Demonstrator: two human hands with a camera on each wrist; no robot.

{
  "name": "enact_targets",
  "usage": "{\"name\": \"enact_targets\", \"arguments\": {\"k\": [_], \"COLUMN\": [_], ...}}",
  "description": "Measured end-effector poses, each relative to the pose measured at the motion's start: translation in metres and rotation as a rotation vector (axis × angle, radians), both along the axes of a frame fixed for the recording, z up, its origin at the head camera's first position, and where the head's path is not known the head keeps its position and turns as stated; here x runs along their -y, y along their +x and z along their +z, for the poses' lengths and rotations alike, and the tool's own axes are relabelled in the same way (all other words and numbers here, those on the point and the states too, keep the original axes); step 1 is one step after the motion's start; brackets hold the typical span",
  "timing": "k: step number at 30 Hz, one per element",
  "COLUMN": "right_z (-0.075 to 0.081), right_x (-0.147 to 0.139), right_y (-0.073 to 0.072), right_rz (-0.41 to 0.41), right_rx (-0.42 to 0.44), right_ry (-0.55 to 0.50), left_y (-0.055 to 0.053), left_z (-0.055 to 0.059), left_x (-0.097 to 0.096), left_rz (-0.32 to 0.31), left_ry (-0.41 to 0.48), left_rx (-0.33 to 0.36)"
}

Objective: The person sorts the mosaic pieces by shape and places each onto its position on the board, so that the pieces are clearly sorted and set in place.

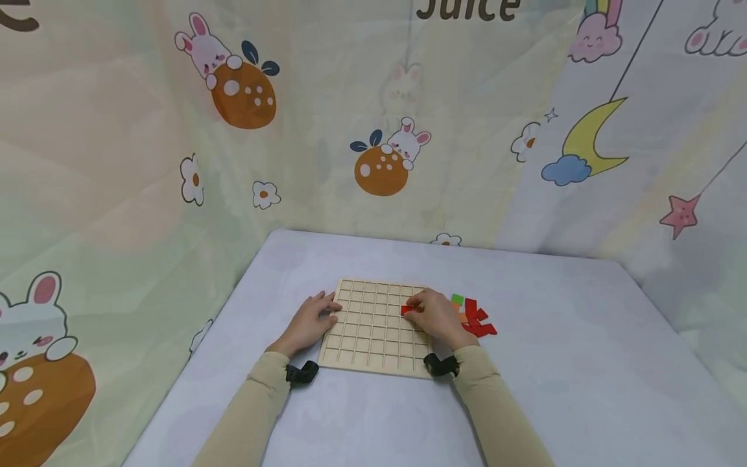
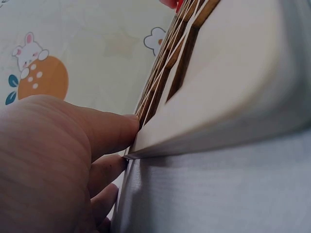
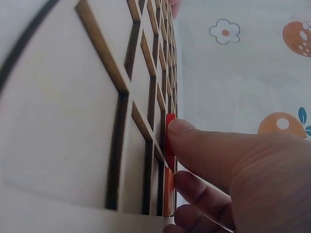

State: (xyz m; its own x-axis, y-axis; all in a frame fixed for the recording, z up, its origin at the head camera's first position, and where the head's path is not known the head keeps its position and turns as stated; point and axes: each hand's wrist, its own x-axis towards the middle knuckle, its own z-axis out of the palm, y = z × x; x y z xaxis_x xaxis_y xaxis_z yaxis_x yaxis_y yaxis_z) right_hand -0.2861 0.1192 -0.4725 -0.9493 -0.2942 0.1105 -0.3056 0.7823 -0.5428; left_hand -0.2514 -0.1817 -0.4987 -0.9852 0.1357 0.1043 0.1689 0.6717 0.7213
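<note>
A pale wooden board (image 1: 373, 331) with a grid of square recesses lies flat on the white table. My left hand (image 1: 309, 321) rests at its left edge, thumb (image 2: 114, 130) on the upper face and the fingers beside the rim. Over the board's right part, my right hand (image 1: 438, 314) has thumb and index finger at a small red tile (image 1: 405, 311). In the right wrist view the thumb tip overlaps that red tile (image 3: 170, 138). Right below it there, an orange tile (image 3: 168, 191) is next to the index fingertip.
Right of the board lies a loose pile of red pieces (image 1: 478, 324), with a green piece (image 1: 458, 299) and orange ones (image 1: 463, 318) near the right hand. A printed cloth (image 1: 321, 130) hangs behind the table. Each wrist wears a black camera (image 1: 302, 372).
</note>
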Motion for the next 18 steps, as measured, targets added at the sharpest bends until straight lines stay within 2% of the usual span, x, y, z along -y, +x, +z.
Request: {"name": "enact_targets", "arguments": {"k": [18], "right_z": [-0.0022], "right_x": [0.0000], "right_y": [0.0002], "right_rz": [-0.018], "right_rx": [-0.003], "right_ry": [0.007], "left_y": [-0.0006], "left_z": [-0.0033], "left_x": [-0.0011], "left_rz": [0.011], "left_ry": [0.010], "left_rx": [-0.002]}}
